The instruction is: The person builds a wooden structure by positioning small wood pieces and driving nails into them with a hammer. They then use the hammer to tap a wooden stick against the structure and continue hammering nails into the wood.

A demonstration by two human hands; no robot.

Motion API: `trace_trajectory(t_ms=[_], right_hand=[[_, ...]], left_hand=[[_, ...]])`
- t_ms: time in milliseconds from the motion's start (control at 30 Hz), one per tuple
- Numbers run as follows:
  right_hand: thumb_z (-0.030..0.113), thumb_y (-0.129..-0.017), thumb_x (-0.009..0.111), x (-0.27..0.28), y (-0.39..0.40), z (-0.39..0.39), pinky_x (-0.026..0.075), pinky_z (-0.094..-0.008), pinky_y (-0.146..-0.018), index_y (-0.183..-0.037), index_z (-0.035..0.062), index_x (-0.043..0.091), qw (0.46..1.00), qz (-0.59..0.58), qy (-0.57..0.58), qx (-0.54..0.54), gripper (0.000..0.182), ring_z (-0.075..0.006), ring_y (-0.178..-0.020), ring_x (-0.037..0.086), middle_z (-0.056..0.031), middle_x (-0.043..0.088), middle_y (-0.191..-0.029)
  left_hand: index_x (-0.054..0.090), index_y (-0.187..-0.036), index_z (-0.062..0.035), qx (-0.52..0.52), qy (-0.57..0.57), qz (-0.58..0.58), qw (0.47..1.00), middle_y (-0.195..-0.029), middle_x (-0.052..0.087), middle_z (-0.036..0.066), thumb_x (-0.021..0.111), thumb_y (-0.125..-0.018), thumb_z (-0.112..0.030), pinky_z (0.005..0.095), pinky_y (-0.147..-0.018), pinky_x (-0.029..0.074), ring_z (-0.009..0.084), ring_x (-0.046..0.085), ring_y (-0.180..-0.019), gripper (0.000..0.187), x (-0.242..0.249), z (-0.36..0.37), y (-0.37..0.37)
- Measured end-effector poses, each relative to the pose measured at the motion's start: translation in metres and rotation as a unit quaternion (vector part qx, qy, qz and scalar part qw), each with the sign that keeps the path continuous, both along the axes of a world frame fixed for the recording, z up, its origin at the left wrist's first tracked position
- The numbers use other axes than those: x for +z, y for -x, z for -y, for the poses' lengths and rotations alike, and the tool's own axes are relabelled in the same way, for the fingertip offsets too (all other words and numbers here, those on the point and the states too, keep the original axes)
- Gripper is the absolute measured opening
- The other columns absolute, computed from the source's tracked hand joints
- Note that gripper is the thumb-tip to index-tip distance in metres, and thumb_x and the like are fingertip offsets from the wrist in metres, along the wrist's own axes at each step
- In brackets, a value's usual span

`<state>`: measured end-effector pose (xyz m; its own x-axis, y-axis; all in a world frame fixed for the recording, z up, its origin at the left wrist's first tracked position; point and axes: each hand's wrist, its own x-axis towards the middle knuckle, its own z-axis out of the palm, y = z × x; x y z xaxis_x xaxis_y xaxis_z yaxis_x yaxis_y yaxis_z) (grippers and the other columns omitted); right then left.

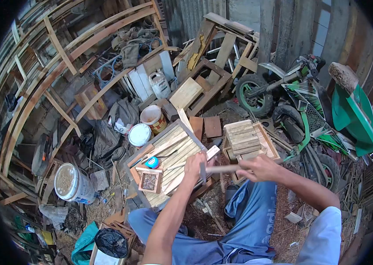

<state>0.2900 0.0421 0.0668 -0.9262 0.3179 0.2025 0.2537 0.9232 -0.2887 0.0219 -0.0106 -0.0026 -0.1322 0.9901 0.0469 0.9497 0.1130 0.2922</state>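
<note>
My right hand (257, 168) is wrapped round the wooden handle of a hammer (224, 168), whose metal head is beside my left hand. My left hand (195, 164) is closed near the right edge of a slatted wooden work surface (178, 140); a short pale wood piece (213, 152) sticks out just beyond its fingers. What the fingers grip is mostly hidden. On the surface lie a blue round tape or reel (152, 162), a small wooden box of nails (149, 181) and thin wood strips. To the right stands a slatted wooden box (243, 138).
A green and black small motorbike (303, 110) and a green wheelbarrow (357, 115) stand at the right. Paint buckets (139, 134) are beyond the work surface, another bucket (75, 183) at the left. A curved wooden frame (54, 95) fills the left side. Scraps litter the ground.
</note>
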Motion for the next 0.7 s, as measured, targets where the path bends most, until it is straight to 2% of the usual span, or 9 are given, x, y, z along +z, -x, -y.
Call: trace_trajectory(t_ms=[33, 133, 167, 267, 367, 433, 500, 600, 700], right_hand=[[0.042, -0.099, 0.046, 0.004, -0.001, -0.007, 0.036, -0.0270, -0.031, -0.094, 0.0116, 0.058, 0.993, 0.034, 0.096, -0.066, 0.033, -0.0116, -0.035, 0.038, -0.0008, 0.049, -0.052], [0.044, -0.099, 0.045, 0.009, 0.000, -0.023, 0.037, -0.0275, -0.032, -0.094, 0.0118, 0.058, 0.995, 0.034, -0.017, -0.090, 0.036, -0.0111, -0.035, 0.038, -0.0004, 0.048, -0.052], [0.046, -0.099, 0.043, 0.014, -0.005, -0.013, 0.039, -0.0298, -0.034, -0.093, 0.0116, 0.058, 0.990, 0.080, 0.048, -0.108, 0.038, -0.0132, -0.034, 0.036, -0.0001, 0.051, -0.053], [0.045, -0.098, 0.046, 0.007, -0.009, 0.004, 0.045, -0.0386, -0.037, -0.094, 0.0108, 0.058, 0.999, -0.014, -0.041, -0.016, 0.037, -0.0229, -0.036, 0.050, -0.0080, 0.058, -0.056], [0.043, -0.096, 0.050, 0.016, -0.009, 0.004, 0.049, -0.0446, -0.045, -0.096, 0.0098, 0.058, 0.992, 0.044, 0.040, -0.111, 0.034, -0.0312, -0.045, 0.059, -0.0138, 0.058, -0.056], [0.041, -0.096, 0.052, 0.018, -0.015, 0.006, 0.050, -0.0469, -0.051, -0.099, 0.0088, 0.058, 0.984, -0.024, 0.080, -0.159, 0.033, -0.0361, -0.050, 0.060, -0.0168, 0.059, -0.059], [0.036, -0.095, 0.055, 0.028, -0.023, 0.013, 0.049, -0.0494, -0.062, -0.106, 0.0073, 0.057, 0.964, -0.063, 0.140, -0.217, 0.031, -0.0434, -0.065, 0.063, -0.0217, 0.062, -0.067], [0.035, -0.095, 0.057, 0.047, -0.023, 0.032, 0.049, -0.0461, -0.064, -0.108, 0.0066, 0.058, 0.935, -0.097, 0.173, -0.294, 0.031, -0.0414, -0.071, 0.064, -0.0220, 0.063, -0.073], [0.030, -0.095, 0.057, 0.049, -0.018, 0.047, 0.046, -0.0379, -0.064, -0.107, 0.0043, 0.057, 0.897, -0.093, 0.286, -0.324, 0.028, -0.0264, -0.067, 0.060, -0.0150, 0.061, -0.073]], left_hand=[[0.064, -0.090, -0.0067, -0.065, -0.020, -0.020, 0.998, -0.068, 0.065, 0.020, 0.065, -0.079, -0.044, 0.0456, -0.060, 0.054, 0.0362, 0.067, -0.066, 0.039, 0.003, 0.004, 0.005], [0.065, -0.090, -0.0026, -0.006, 0.022, -0.011, 1.000, -0.069, 0.065, 0.021, 0.063, -0.080, -0.048, 0.0470, -0.062, 0.054, 0.0367, 0.068, -0.068, 0.046, -0.010, -0.009, -0.003], [0.066, -0.077, 0.0007, -0.025, -0.024, -0.024, 0.999, -0.074, 0.067, 0.022, 0.060, -0.079, -0.034, 0.0462, -0.066, 0.055, 0.0367, 0.068, -0.070, 0.035, -0.012, -0.007, -0.001], [0.066, -0.077, 0.0006, -0.016, 0.003, 0.011, 1.000, -0.074, 0.067, 0.023, 0.057, -0.082, -0.033, 0.0462, -0.065, 0.055, 0.0372, 0.068, -0.070, 0.035, 0.022, 0.001, -0.008], [0.064, -0.089, 0.0020, -0.029, 0.002, 0.011, 1.000, -0.073, 0.066, 0.025, 0.056, -0.085, -0.039, 0.0469, -0.066, 0.055, 0.0386, 0.068, -0.070, 0.042, 0.001, -0.008, -0.001], [0.057, -0.107, 0.0032, -0.037, 0.013, -0.007, 0.999, -0.074, 0.066, 0.026, 0.053, -0.090, -0.046, 0.0480, -0.067, 0.055, 0.0398, 0.068, -0.072, 0.052, 0.016, -0.007, 0.000], [0.055, -0.111, 0.0018, -0.040, -0.008, 0.005, 0.999, -0.075, 0.066, 0.026, 0.050, -0.092, -0.049, 0.0491, -0.068, 0.054, 0.0406, 0.067, -0.074, 0.055, 0.035, -0.007, 0.001], [0.050, -0.123, -0.0060, -0.049, 0.026, 0.036, 0.998, -0.071, 0.063, 0.027, 0.044, -0.091, -0.061, 0.0544, -0.069, 0.051, 0.0453, 0.065, -0.076, 0.064, 0.054, -0.011, 0.009], [0.052, -0.121, -0.0064, -0.088, 0.060, -0.013, 0.994, -0.072, 0.064, 0.027, 0.047, -0.090, -0.060, 0.0528, -0.068, 0.051, 0.0441, 0.065, -0.075, 0.062, 0.063, -0.006, 0.020]])
